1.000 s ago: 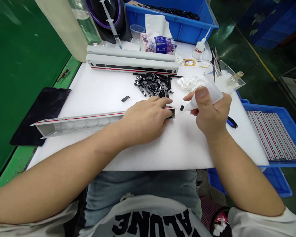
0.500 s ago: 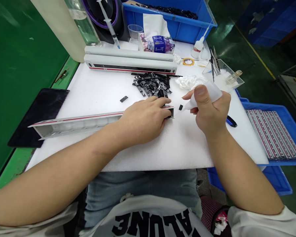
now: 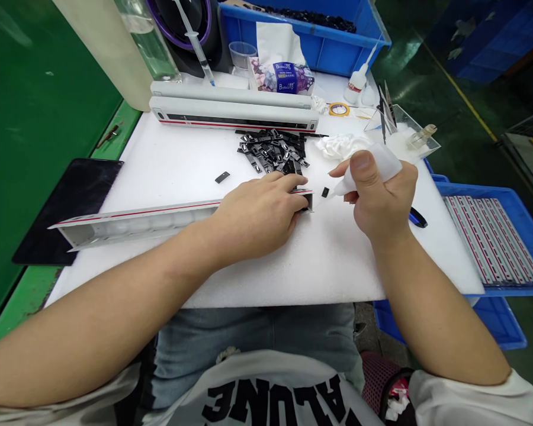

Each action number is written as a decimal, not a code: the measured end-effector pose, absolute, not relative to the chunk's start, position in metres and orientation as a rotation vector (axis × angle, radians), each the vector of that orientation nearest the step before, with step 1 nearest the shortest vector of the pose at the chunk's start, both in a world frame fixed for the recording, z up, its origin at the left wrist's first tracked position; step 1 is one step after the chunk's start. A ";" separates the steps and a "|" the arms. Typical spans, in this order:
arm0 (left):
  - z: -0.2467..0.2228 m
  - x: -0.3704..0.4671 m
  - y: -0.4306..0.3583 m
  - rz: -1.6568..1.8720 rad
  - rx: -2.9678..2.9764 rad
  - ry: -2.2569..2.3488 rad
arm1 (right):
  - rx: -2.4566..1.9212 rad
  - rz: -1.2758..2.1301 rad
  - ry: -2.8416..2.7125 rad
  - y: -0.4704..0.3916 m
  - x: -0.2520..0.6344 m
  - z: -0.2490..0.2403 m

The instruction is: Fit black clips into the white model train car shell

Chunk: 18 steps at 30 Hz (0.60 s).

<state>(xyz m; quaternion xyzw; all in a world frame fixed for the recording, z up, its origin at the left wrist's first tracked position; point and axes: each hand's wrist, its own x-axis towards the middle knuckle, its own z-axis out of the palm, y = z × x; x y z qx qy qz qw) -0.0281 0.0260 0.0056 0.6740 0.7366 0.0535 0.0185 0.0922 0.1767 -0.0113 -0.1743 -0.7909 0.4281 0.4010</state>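
Note:
My left hand (image 3: 260,216) is closed over the right end of a long white model train shell (image 3: 133,220) with a red stripe, which lies on its side with its hollow interior towards me. My right hand (image 3: 382,198) grips a white squeeze bottle (image 3: 385,164), tilted so its thin nozzle points down and left near the shell's right end. A small black piece (image 3: 325,192) lies on the white foam board beside the nozzle. Beyond my left hand is a heap of small black and grey parts (image 3: 273,151). One loose part (image 3: 222,177) sits apart, left of the heap.
Two more train shells (image 3: 235,113) stand behind the heap. At the back are a tissue pack (image 3: 286,77), a blue bin (image 3: 311,44), a syringe (image 3: 195,44) and yellow tape (image 3: 339,109). A black tablet-like slab (image 3: 66,207) lies left; a blue tray of striped shells (image 3: 493,239) is at right.
Almost nothing differs. Both hands keep their hold and place, with the nozzle staying by the shell's right end; the view has shifted very slightly.

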 end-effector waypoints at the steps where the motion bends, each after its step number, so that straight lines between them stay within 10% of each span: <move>1: 0.006 -0.028 0.026 0.167 2.094 2.286 | -0.442 1.078 -2.004 0.177 0.092 -0.011; 18: 0.006 -0.029 0.025 0.187 2.098 2.282 | -0.447 1.073 -2.013 0.178 0.094 -0.010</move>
